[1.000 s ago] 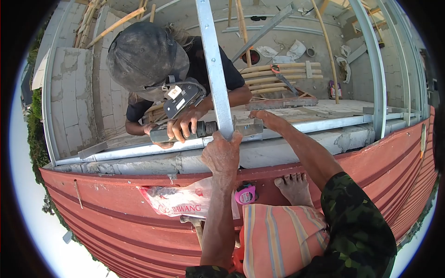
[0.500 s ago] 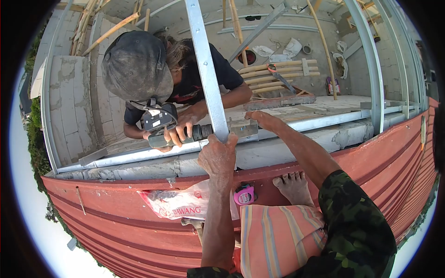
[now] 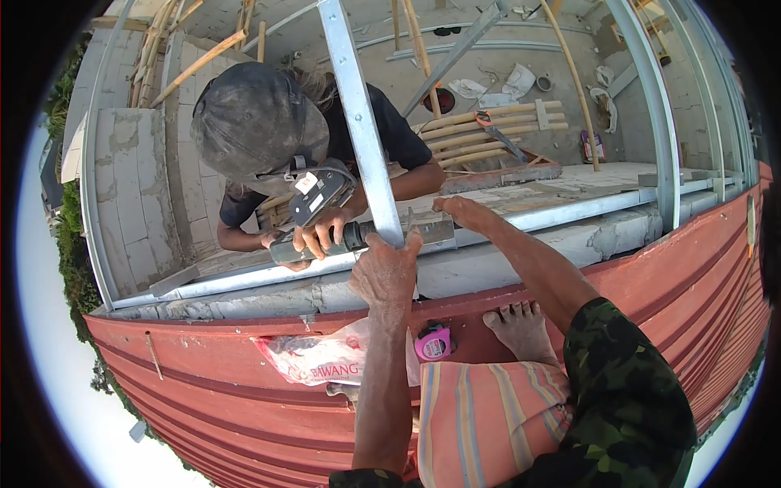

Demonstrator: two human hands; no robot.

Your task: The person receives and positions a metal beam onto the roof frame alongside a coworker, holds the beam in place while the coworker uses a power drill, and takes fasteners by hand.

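My left hand [image 3: 384,272] is closed round the lower end of an upright galvanized metal stud [image 3: 362,122], which leans slightly. Beside it, my right hand [image 3: 468,213] has its fingers curled at the far end of a short metal bracket [image 3: 431,233] lying along the metal bottom track [image 3: 561,213]. The fingertips are partly hidden. Opposite me, a co-worker in a dark cap [image 3: 256,122] bends over the wall and holds a power drill [image 3: 354,237] with both hands, its nose at the left side of the stud. The bit's tip is hidden behind the stud.
A pink tape measure [image 3: 434,342], a plastic bag [image 3: 325,354] and a partly covered hammer [image 3: 342,392] lie on the red corrugated roof [image 3: 268,423] by my bare foot [image 3: 525,332]. Beyond the block wall [image 3: 521,264] are bamboo poles [image 3: 488,130] and a handsaw [image 3: 498,134].
The co-worker's head and the drill have shifted slightly right, and the drill's rear box is now tilted. My hands stay at the stud and bracket. The view has shifted slightly.
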